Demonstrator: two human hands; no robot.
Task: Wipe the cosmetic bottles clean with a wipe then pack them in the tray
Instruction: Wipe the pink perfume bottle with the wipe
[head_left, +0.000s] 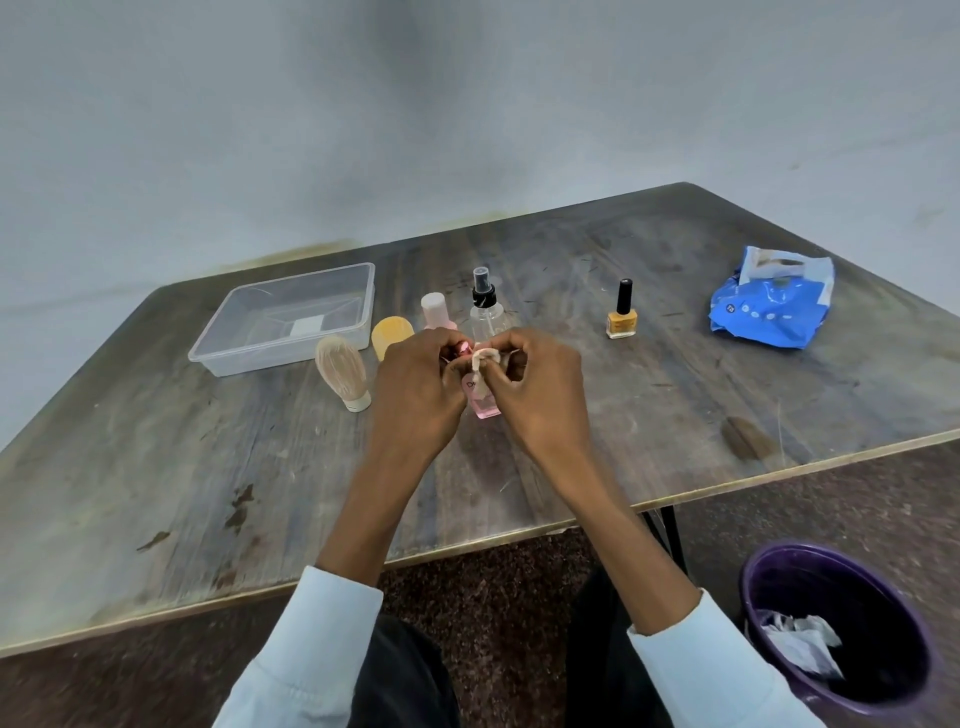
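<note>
both hands meet over the middle of the counter; left hand curls round the top of a small pink bottle, grip closed on it near its shiny pink cap; right hand pinches a crumpled white wipe against the upper part of that bottle, grip narrow on the wipe; bottle's base shows below the fingers, whether it touches the counter cannot be told; clear plastic tray sits at the far left of the counter, holding no bottles; just beside it a cream ribbed bottle stands on its cap; behind the left hand an orange-yellow round bottle and a pale pink capped bottle, partly hidden; clear spray bottle with black nozzle stands upright behind the hands; yellow nail polish bottle with black cap stands apart to the right; blue wipe packet lies at far right, flap lifted; purple bin on the floor holds crumpled white wipes.
</note>
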